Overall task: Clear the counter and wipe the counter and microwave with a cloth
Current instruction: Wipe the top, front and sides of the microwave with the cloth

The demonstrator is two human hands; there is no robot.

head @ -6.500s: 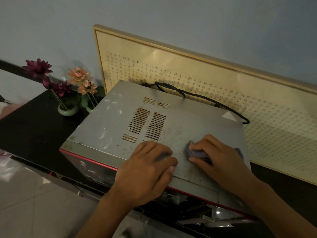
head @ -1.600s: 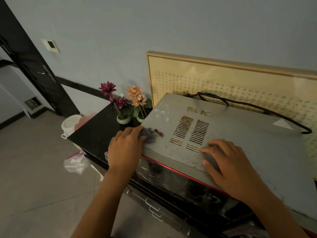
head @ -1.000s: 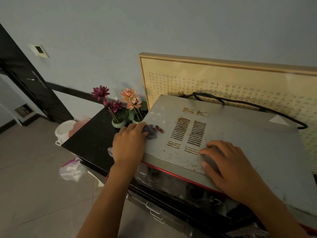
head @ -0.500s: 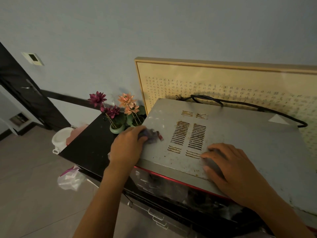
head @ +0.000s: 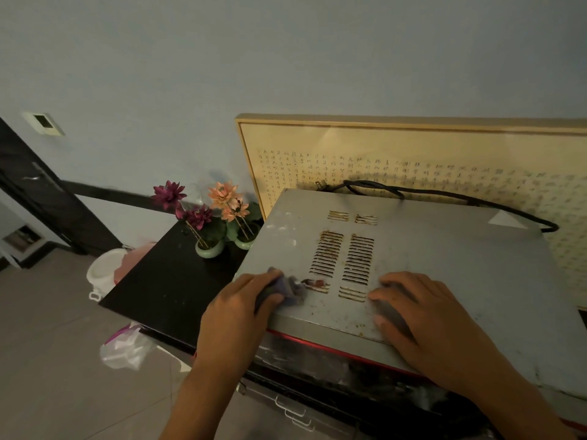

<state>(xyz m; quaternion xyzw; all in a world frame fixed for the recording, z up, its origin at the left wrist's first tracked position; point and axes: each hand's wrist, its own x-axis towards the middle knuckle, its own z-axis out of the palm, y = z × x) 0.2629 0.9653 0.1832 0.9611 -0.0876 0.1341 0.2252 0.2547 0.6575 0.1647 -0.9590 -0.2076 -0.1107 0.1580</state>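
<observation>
A grey, stained microwave (head: 444,268) with rusty vent slots sits on the black counter (head: 165,287). My left hand (head: 238,315) grips a small bluish-grey cloth (head: 290,289) and presses it on the microwave's top near its front left corner, just left of the vents. My right hand (head: 425,319) lies flat on the top to the right of the vents, fingers spread, holding nothing.
Two small green pots of artificial flowers (head: 219,223) stand on the counter left of the microwave. A framed calligraphy panel (head: 413,154) leans on the wall behind, with a black power cord (head: 444,193) on the microwave's back edge. A white bin (head: 103,274) and plastic bag (head: 127,344) sit on the floor.
The cloth passed from my right hand to my left. My left hand has slid the cloth a little toward the microwave's front edge. My right hand stays flat in place.
</observation>
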